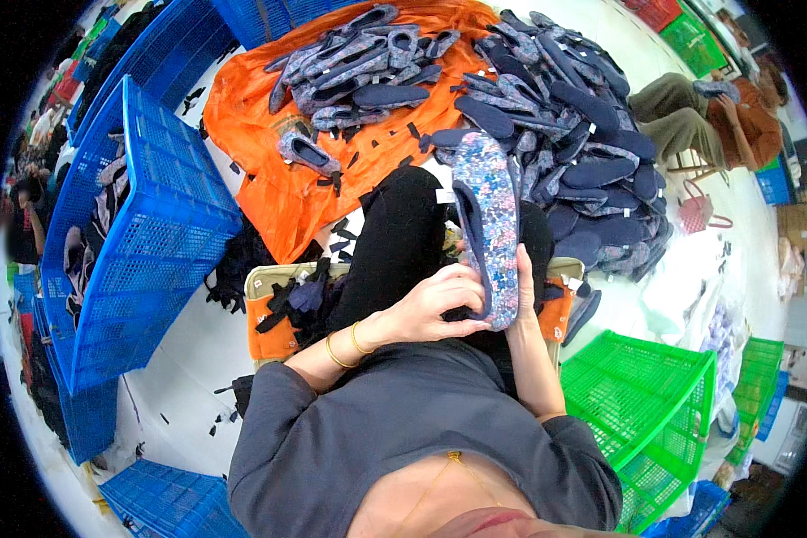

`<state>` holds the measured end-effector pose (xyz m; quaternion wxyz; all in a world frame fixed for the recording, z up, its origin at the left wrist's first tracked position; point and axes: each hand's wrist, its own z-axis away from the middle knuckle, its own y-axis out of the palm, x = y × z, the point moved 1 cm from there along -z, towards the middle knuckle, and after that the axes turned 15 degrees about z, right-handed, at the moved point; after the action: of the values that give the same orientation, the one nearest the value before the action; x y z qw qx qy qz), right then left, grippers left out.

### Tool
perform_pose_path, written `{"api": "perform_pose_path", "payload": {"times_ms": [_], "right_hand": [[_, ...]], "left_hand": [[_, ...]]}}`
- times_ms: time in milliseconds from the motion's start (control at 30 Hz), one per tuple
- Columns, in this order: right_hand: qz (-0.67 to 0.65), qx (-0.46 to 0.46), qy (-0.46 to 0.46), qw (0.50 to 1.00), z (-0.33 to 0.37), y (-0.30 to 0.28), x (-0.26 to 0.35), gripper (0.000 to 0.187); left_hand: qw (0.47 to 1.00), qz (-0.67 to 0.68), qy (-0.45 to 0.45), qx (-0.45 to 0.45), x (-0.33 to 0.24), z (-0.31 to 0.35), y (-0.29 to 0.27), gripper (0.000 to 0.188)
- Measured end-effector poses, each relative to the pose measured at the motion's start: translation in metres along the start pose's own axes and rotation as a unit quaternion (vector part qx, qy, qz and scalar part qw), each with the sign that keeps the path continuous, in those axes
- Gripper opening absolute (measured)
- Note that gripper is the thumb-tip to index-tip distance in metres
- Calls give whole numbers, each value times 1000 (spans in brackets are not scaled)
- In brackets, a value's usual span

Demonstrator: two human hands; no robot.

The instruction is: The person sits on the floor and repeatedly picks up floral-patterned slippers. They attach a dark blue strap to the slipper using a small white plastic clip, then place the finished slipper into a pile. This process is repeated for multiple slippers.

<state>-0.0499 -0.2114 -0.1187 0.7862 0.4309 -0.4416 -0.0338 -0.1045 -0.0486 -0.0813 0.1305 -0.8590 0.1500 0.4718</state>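
Observation:
Above my lap I have a slipper (496, 202) with a small multicoloured floral print and dark blue edging, toe pointing away from me. A small white tag sticks out at its left side. The fingers of my left hand (453, 294) are curled against the left edge near the heel. My right hand (524, 291) grips the right edge, thumb upright along it. Just beyond lies a big pile of similar slippers (592, 170) with dark blue soles. More slippers (359, 67) and a single one (308, 152) rest on an orange sheet (251, 143).
Blue plastic crates (166, 197) stand on my left, one holding dark cloth pieces. A green crate (637, 386) is close on my right. Black scraps (300, 300) lie beside my legs and over the floor. Another person (735, 125) sits at the far right, near a red-and-white bag (698, 213).

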Motion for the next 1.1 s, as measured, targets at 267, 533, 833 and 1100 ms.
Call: {"api": "perform_pose_path", "payload": {"times_ms": [267, 533, 833, 1100], "right_hand": [[43, -59, -35, 997, -3, -10, 0, 64], [339, -203, -268, 879, -21, 12, 36, 77], [538, -256, -275, 755, -14, 8, 19, 41], [582, -263, -317, 701, -15, -5, 65, 39]], "left_hand": [[999, 25, -22, 23, 5, -2, -7, 23], [943, 203, -225, -140, 13, -14, -48, 50], [891, 327, -165, -268, 48, -61, -67, 47], [871, 388, -176, -247, 62, -55, -66, 53]]}}
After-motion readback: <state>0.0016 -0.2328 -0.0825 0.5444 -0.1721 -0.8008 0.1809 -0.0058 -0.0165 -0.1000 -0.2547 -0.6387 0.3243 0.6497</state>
